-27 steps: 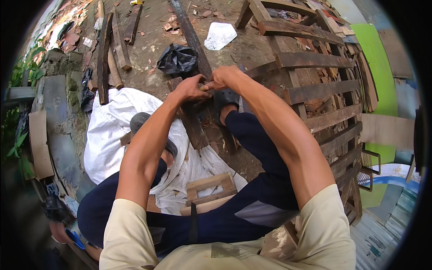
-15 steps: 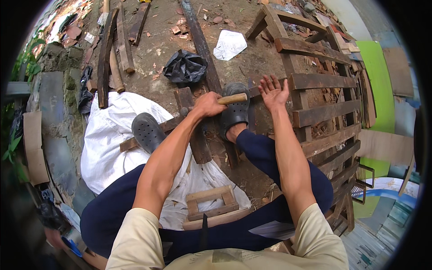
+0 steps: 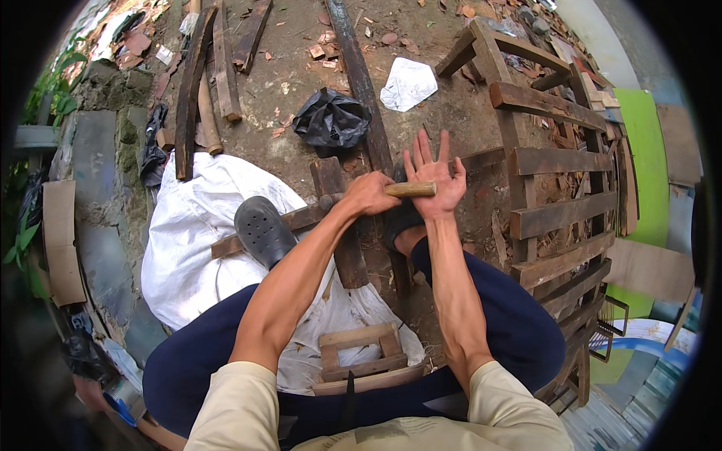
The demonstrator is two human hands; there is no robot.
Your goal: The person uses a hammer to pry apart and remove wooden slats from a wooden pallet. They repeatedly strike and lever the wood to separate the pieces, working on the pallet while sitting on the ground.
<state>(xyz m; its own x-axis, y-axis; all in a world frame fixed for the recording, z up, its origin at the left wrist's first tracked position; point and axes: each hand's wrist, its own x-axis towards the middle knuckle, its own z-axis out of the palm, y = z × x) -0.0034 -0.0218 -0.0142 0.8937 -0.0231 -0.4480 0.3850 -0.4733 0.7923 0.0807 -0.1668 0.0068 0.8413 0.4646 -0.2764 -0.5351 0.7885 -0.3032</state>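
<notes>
My left hand (image 3: 367, 194) is wrapped round the wooden handle of a hammer (image 3: 412, 189), whose dark head pokes out on the left of my fist. Close to the handle's end, my right hand (image 3: 438, 179) is held palm up with fingers spread, holding nothing. The handle end overlaps its palm; whether they touch I cannot tell. Below my left hand, a short dark board (image 3: 349, 259) lies crossed with a longer plank (image 3: 226, 246). My left clog (image 3: 263, 225) rests by that plank, while my right foot is mostly hidden behind my hand and the hammer.
A slatted wooden pallet (image 3: 560, 207) stands at the right. White sacking (image 3: 188, 248) spreads on the left, and a small wooden frame (image 3: 361, 368) lies between my legs. Beyond are a black plastic bag (image 3: 332, 120), a white scrap (image 3: 408, 84), a long dark beam (image 3: 353, 60) and loose planks (image 3: 195, 90).
My right hand has moved left and down to the hammer's handle end. My left hand still grips the hammer. The whole view has shifted slightly.
</notes>
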